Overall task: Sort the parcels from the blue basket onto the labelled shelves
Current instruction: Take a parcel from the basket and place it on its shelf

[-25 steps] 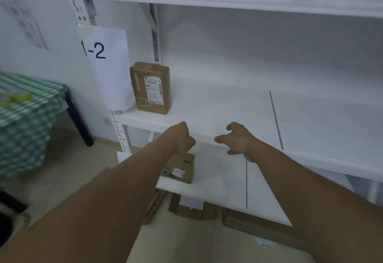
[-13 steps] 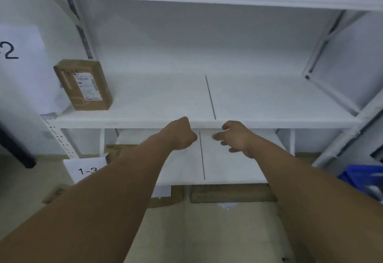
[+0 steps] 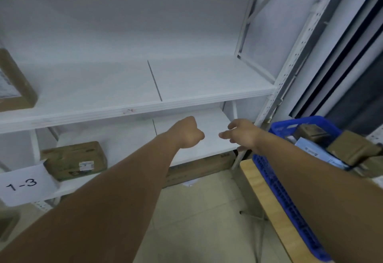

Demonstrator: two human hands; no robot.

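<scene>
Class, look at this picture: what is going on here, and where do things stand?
A person is sorting parcels onto white shelves. Both hands are empty: the left hand is closed in a fist, the right hand is open, fingers loose. One cardboard parcel lies on the lower shelf beside the 1-3 label. The blue basket, at the right, holds more parcels.

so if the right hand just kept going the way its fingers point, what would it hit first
The right hand is open, fingers pointing left toward the left hand, a closed fist at about the same height. That fist looks like the first thing in line, though from one view their relative depth is unclear.
</scene>
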